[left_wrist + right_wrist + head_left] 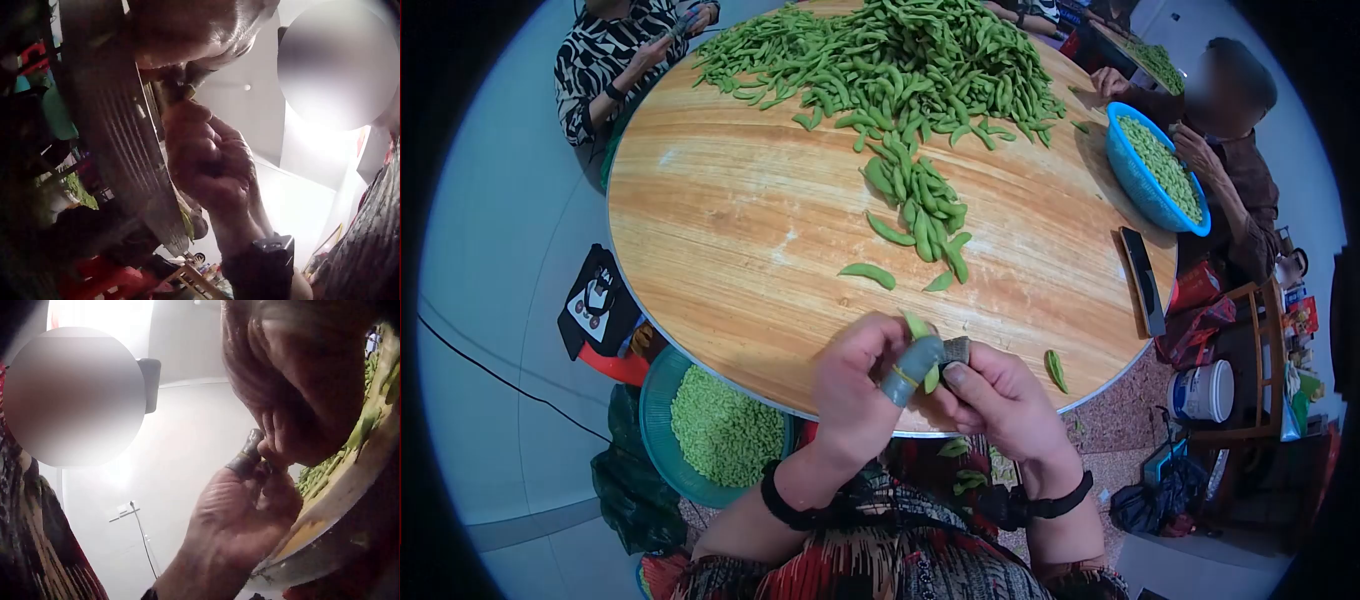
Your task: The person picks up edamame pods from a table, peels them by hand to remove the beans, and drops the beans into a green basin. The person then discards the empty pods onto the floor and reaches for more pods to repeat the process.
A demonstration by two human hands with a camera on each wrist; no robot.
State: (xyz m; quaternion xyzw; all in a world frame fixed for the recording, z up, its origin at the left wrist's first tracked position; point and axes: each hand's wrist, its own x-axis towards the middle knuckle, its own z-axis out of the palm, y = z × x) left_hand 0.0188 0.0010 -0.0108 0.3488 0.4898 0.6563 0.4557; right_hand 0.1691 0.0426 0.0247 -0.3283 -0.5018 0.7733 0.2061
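Note:
In the head view both hands meet over the table's near edge, round a green edamame pod. My left hand pinches the pod, its thumb wearing a grey-green finger cover tied with a yellow band. From the other side my right hand pinches it too, with a dark woven cover on one finger. Much of the pod is hidden by the fingers. The left wrist view shows the right hand from below; in the right wrist view the left hand touches the right one.
A big heap of edamame pods covers the far side of the round wooden table, trailing towards me. Shelled beans fill a green basket at lower left and a blue basket at right, near a phone. Other people sit around.

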